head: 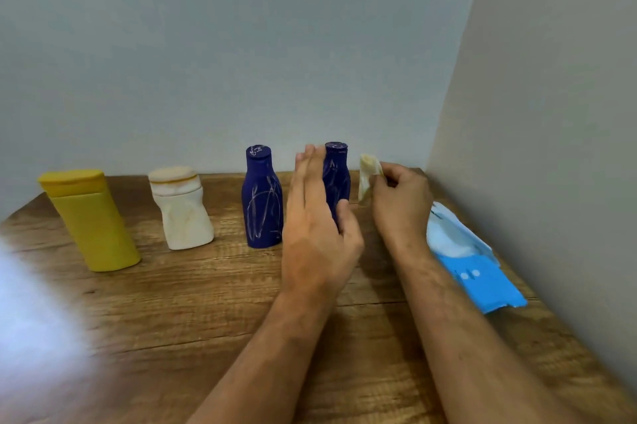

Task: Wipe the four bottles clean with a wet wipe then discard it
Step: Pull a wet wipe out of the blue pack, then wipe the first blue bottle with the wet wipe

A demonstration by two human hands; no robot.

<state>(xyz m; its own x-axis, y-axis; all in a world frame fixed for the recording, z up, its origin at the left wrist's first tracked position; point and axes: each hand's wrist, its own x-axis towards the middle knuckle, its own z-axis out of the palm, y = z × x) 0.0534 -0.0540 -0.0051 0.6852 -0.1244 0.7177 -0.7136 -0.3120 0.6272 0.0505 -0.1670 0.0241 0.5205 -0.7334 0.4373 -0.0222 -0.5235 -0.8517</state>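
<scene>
A: Quick rundown. Four bottles stand in a row on the wooden table (pixel 206 303), near the back wall. L to R: yellow bottle (pixel 90 220), leaning a bit; white bottle (pixel 181 208), dented w/ yellowish smears; left blue bottle (pixel 262 197), covered in pale scribbles; right blue bottle (pixel 336 175), scribbled too.

B: Hands?

A: Left hand (pixel 319 227) is at the right blue bottle. Fingers straight, pointing up along the bottle's left side, thumb across its front lower down. Looks like it's touching the bottle, not wrapped round it. The bottle is upright, partly hidden behind the hand.

B: And the other?

A: Right hand (pixel 401 197) is just right of that bottle, fingers curled, pinching a wet wipe (pixel 368 175). Wipe's crumpled, stained yellowish, sticks up from the fingertips. It sits beside the bottle's shoulder, w/ a small gap, not touching as far as I can tell.

B: Anything else on the table?

A: Blue wipes pack (pixel 479 272) by the right wall, near the right forearm, white sheet showing at its top end. Blurry white patch at the frame's lower left, can't tell what it is.
</scene>
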